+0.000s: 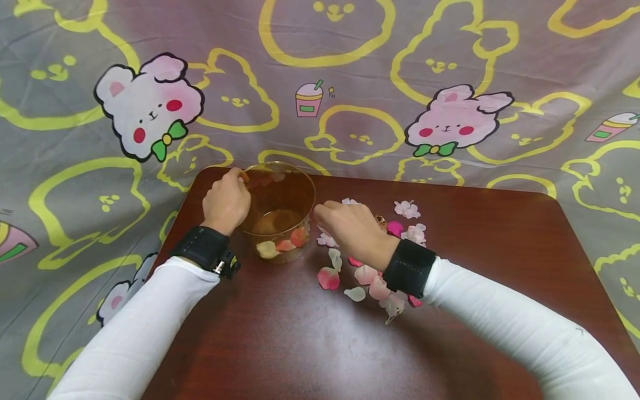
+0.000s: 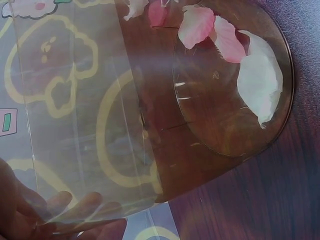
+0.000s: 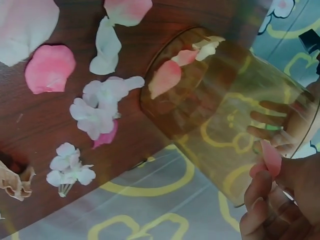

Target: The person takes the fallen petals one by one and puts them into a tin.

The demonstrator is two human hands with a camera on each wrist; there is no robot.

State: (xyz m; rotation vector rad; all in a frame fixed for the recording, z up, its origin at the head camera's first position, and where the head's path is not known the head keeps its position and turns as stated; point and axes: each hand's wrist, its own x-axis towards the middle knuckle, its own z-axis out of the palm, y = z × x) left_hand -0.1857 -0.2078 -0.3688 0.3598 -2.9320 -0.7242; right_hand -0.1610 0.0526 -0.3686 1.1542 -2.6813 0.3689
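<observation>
**Two hands at a clear tub, loose petals beside it**

Two white-sleeved arms reach in from the near edge of the dark wooden table (image 1: 280, 333), each with a black wrist strap.

Loose petals (image 1: 350, 278) lie nearest, in a scatter right of the table's middle: pink, white and cream, some under the right forearm. The right wrist view shows small white blossoms (image 3: 70, 170) and a dried brown piece (image 3: 15, 182) among them.

The right hand (image 1: 350, 228) rests over this scatter, knuckles up, just beside the tub's right wall. In the right wrist view its fingertips pinch one pink petal (image 3: 270, 157) close to the tub's rim; the remaining fingers are curled.

The clear tub (image 1: 280, 211) stands upright toward the far left corner of the table. It is a transparent, amber-tinted round container with straight walls and an open top. A few petals in the tub (image 2: 230, 45) lie on its floor against the near wall: pink, reddish and one pale cream.

The left hand (image 1: 226, 201) grips the tub at its left rim, fingers curled over the edge; the left wrist view shows fingertips (image 2: 75, 202) pressed to the wall through the plastic.

Beyond the far edge hangs a grey cartoon-print cloth (image 1: 450, 66).
</observation>
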